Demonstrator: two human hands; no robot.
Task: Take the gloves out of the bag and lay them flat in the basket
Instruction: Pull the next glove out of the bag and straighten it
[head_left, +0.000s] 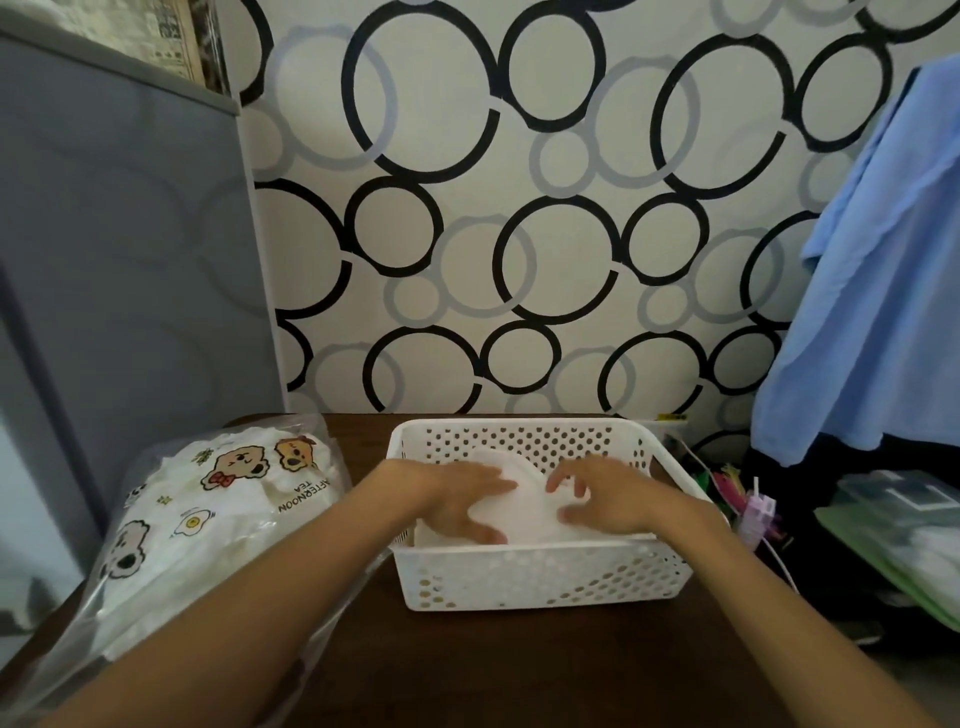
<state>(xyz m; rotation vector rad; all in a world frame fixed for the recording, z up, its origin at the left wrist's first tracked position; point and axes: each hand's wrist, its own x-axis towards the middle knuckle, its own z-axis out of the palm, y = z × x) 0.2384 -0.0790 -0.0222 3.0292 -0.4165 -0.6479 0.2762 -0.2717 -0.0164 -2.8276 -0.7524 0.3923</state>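
Observation:
A white perforated basket (540, 574) stands on the dark wooden table. White gloves (530, 512) lie inside it. My left hand (467, 499) lies flat on the gloves with straight fingers. My right hand (597, 496) rests on them from the right, its fingers slightly bent and its fingertips touching the fabric. To the left lies a clear plastic bag (208, 514) printed with cartoon bears, with more white gloves inside it.
A grey cabinet (119, 260) rises at the left. Blue cloth (883, 291) hangs at the right above colourful small items (743, 499) and a green-lidded box (904, 535). The circle-patterned wall is close behind the basket. Bare table (519, 665) lies in front of the basket.

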